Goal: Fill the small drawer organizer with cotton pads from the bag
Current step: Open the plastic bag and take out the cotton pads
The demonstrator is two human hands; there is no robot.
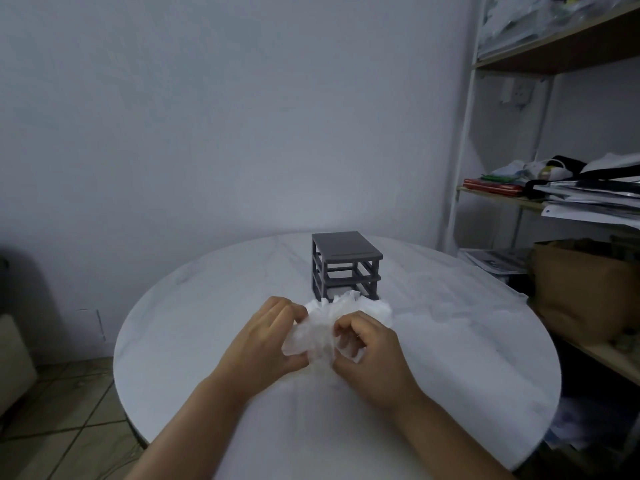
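Your left hand (pixel 266 337) and right hand (pixel 370 355) both have their fingers curled into the crinkled, translucent white plastic bag (pixel 322 327). Each pinches a bunch of film on its own side, left at 9 o'clock of the bag and right at 3 o'clock. That two-sided hold looks meant to pull the mouth apart, so the bag is probably being opened, not yet emptied. The bag sits low over the round white table (pixel 194 323), near its middle and close to your body, where both wrists can work without reaching.

The small dark grey plastic drawer organizer (pixel 346 263) stands upright at 12 o'clock from your hands, just beyond the bag. Its open-framed front is turned towards you and a little to your right, a sensible facing for loading. The upper slots show through as bare frame. Something pale sits at the lowest slot, but whether it is a drawer or the bag's edge cannot be told.

No cotton pads can be made out apart from the plastic, so filling appears not yet begun. Thin film may tear or spill suddenly, so part it gently.

At 3 o'clock, a white metal shelving unit with wooden boards (pixel 554 202) holds papers.
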